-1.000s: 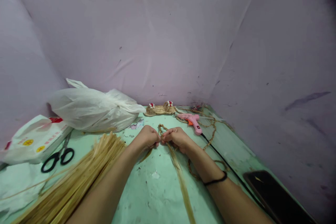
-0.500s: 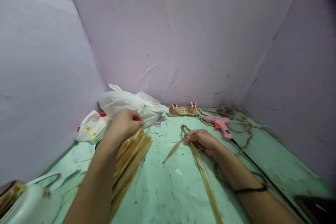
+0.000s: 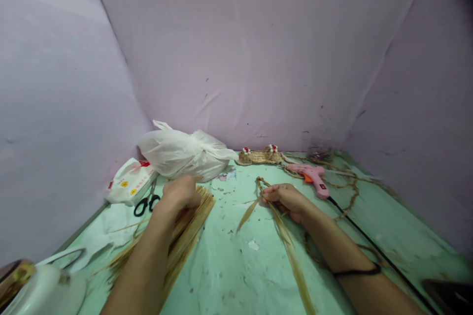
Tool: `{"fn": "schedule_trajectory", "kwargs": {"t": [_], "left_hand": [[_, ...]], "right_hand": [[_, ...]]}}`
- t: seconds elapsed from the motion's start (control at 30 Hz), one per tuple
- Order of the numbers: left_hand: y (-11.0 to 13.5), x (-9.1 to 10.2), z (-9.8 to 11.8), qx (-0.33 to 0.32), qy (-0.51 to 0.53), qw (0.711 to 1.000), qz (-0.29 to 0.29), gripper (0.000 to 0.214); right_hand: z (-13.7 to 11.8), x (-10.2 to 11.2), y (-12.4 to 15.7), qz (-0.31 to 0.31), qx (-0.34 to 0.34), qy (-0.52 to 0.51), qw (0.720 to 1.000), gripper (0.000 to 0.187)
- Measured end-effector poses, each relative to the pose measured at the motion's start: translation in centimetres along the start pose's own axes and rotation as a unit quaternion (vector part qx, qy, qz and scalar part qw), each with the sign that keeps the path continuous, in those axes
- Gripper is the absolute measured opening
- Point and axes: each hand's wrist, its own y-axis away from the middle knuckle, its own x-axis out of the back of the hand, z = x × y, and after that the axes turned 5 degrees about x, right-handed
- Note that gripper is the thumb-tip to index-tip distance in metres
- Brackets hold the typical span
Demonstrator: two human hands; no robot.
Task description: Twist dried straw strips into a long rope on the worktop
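Observation:
My right hand (image 3: 286,201) pinches a braided straw cord (image 3: 260,184) between thumb and fingers. From the pinch, one short flat strand hangs to the left, and a long pale strand (image 3: 290,246) trails toward the near edge. My left hand (image 3: 183,194) is at the far end of a bundle of dry straw strips (image 3: 186,246) lying lengthwise on the table. Its fingers are curled and closed against the strips; their tips are hidden, so whatever they grip cannot be made out. The left forearm covers part of the bundle.
Black-handled scissors (image 3: 147,203) lie left, beside a tissue pack (image 3: 133,180). Behind is a knotted white plastic bag (image 3: 185,152). A woven straw piece with beads (image 3: 260,157) sits at the wall. Right are a pink glue gun (image 3: 312,177) with black cable and loose braid (image 3: 349,202).
My left hand has come down and slightly right, from above the straw bundle onto its far end, uncovering the scissors. My right hand keeps its pinch on the cord, nearly still.

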Motion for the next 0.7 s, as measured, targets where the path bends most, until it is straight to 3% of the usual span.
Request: {"fn": "schedule_trajectory", "kwargs": {"t": [0.33, 0.53, 0.6, 0.7], "left_hand": [[0.3, 2.3, -1.0, -0.016, 0.073, 0.996, 0.05, 0.011], [0.0, 2.8, -2.0, -0.026, 0.194, 0.974, 0.114, 0.013], [0.4, 3.0, -1.7, -0.043, 0.286, 0.954, 0.079, 0.013], [1.5, 2.7, 0.0, -0.113, 0.377, 0.917, -0.057, 0.011]], "right_hand": [[0.3, 0.0, -0.3, -0.004, 0.01, 0.003, 1.0, 0.016], [0.5, 0.1, -0.5, -0.013, 0.006, -0.004, 1.0, 0.013], [0.3, 0.1, -0.3, -0.01, 0.005, -0.004, 1.0, 0.012], [-0.2, 0.0, 0.2, -0.014, 0.01, -0.006, 1.0, 0.009]]}}
